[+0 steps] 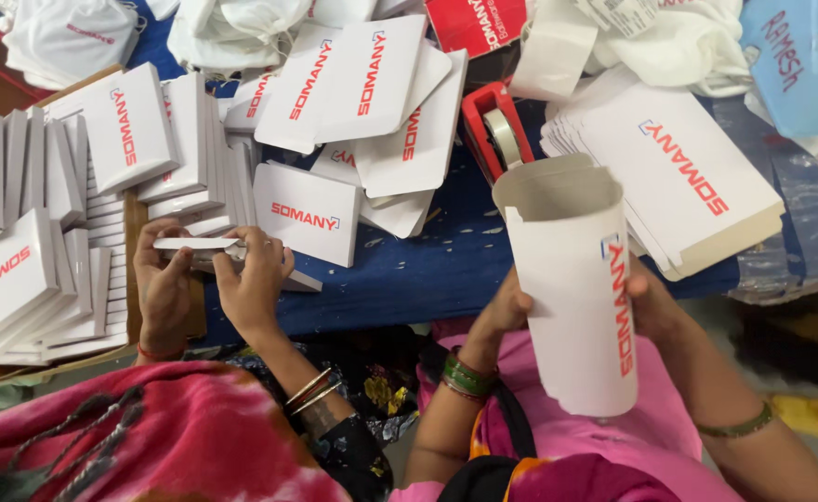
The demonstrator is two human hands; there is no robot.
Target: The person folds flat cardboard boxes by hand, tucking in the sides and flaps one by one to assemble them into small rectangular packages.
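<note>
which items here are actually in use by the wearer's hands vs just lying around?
In use:
- left hand and right hand, holding a curved white carton blank between them
- stack of flat blanks close by

Lying about:
- red tape dispenser
- folded white boxes in rows
- white cloth bags
- blue table cover
- co-worker's hands on another box

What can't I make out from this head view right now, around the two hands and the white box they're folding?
- Left hand and right hand: the fingers are hidden behind the white box.
- White box: its far side and lower flaps face away; the inside is barely visible.
- Tape dispenser: its base is hidden by the box's open top.
- Co-worker's hands: they cover most of a small flat box, its state unclear.
</note>
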